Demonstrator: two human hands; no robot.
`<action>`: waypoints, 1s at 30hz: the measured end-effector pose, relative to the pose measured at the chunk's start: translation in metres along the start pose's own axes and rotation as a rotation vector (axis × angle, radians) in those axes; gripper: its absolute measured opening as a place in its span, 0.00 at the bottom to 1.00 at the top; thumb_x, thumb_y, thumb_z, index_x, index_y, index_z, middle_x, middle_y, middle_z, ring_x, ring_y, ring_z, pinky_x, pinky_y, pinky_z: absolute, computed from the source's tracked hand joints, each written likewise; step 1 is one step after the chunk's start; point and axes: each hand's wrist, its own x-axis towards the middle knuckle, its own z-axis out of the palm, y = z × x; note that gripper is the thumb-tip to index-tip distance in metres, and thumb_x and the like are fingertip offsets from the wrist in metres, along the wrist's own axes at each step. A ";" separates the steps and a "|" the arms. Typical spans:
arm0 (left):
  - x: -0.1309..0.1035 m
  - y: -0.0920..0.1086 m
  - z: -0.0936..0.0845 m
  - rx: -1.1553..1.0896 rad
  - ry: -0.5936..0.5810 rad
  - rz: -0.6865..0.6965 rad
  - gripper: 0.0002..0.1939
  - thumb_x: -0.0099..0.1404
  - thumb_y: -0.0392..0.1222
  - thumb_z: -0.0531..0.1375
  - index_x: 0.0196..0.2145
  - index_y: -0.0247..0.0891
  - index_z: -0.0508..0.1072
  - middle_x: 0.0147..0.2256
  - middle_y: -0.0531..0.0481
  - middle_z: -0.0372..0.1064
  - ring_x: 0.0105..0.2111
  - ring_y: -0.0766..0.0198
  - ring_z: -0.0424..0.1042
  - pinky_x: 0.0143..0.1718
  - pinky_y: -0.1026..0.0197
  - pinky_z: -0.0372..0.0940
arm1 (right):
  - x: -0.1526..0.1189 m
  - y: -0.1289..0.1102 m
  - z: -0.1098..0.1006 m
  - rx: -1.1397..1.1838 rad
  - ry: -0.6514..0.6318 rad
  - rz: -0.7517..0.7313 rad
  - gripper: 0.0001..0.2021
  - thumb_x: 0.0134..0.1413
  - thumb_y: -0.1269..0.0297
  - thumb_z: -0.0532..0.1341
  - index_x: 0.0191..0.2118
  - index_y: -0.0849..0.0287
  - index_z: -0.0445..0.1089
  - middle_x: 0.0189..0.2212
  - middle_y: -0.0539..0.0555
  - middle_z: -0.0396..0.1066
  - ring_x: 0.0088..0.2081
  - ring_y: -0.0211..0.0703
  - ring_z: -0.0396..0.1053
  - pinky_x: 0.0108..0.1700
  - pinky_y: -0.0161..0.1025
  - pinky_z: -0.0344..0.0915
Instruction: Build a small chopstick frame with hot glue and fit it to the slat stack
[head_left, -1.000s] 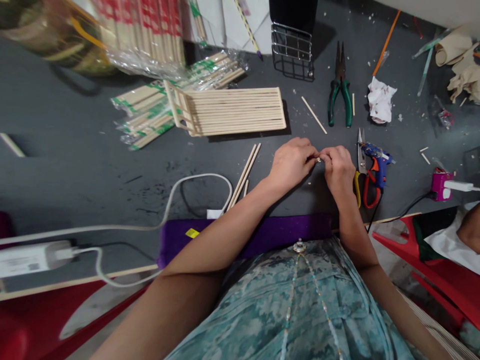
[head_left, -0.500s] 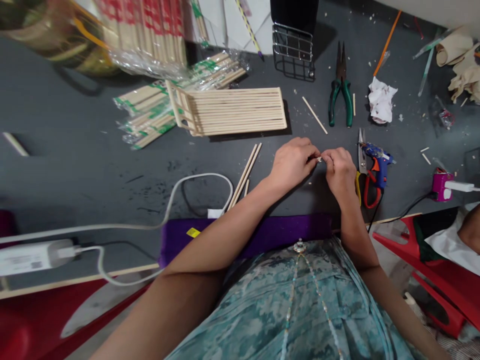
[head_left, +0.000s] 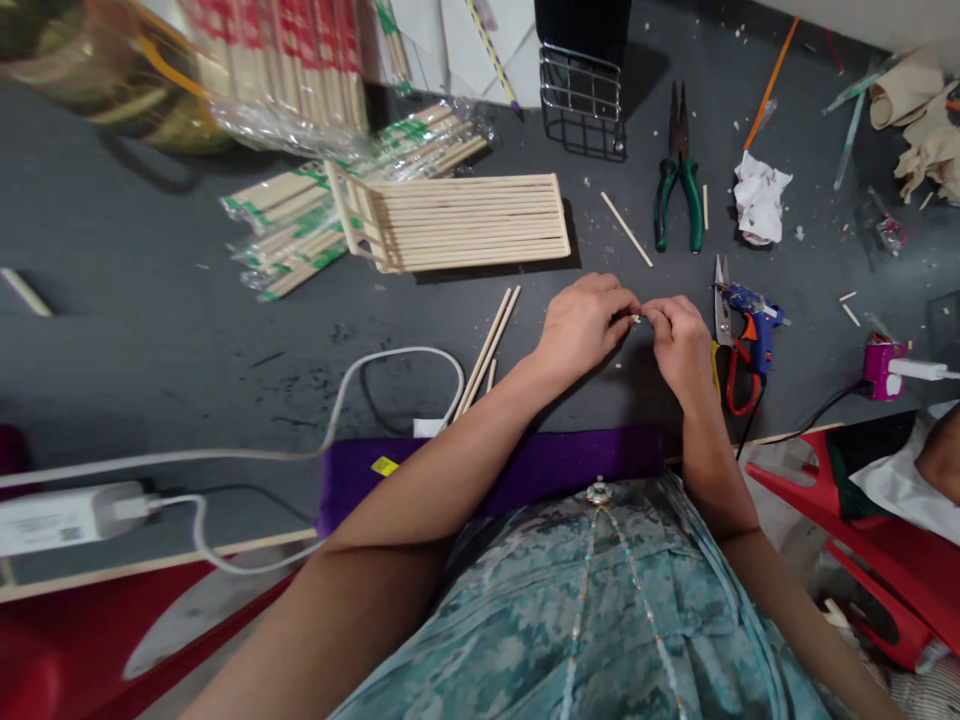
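Note:
My left hand [head_left: 587, 318] and my right hand [head_left: 677, 338] meet over the grey table, fingertips pinched close together. Between them shows a tiny pale bit [head_left: 636, 319], too small to name; the fingers hide most of what they hold. Just beyond lies a small bed-like frame made of wooden sticks [head_left: 472, 222], with a raised end at its left. Loose sticks [head_left: 487, 345] rest by my left forearm. Right of my right hand are scissors [head_left: 723, 310] and a blue glue gun [head_left: 761, 325], lying against each other.
Green-handled pliers [head_left: 679, 185], a short stick [head_left: 627, 229] and crumpled paper [head_left: 760, 200] lie further back. Wrapped chopsticks [head_left: 300, 225] and a wire basket [head_left: 581, 90] stand behind the frame. A white cable [head_left: 341, 400] loops at left. A purple plug adapter [head_left: 883, 370] sits at right.
The view has shifted very slightly. Both hands stay in the same place, with only a small movement of the pinched fingertips.

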 end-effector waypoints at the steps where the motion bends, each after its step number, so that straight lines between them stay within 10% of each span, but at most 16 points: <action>1: 0.000 0.000 0.000 0.009 -0.004 0.002 0.08 0.66 0.35 0.60 0.39 0.38 0.80 0.37 0.46 0.75 0.41 0.55 0.72 0.41 0.56 0.64 | 0.001 0.000 0.000 0.002 -0.004 0.004 0.15 0.71 0.65 0.51 0.39 0.55 0.74 0.39 0.56 0.74 0.45 0.50 0.70 0.50 0.45 0.65; 30: 0.002 0.005 -0.005 0.084 -0.064 0.003 0.11 0.67 0.36 0.56 0.39 0.39 0.79 0.38 0.44 0.73 0.43 0.53 0.71 0.42 0.54 0.65 | -0.012 0.003 0.008 -0.178 0.081 -0.131 0.07 0.66 0.66 0.57 0.37 0.53 0.72 0.35 0.54 0.69 0.41 0.49 0.64 0.43 0.44 0.61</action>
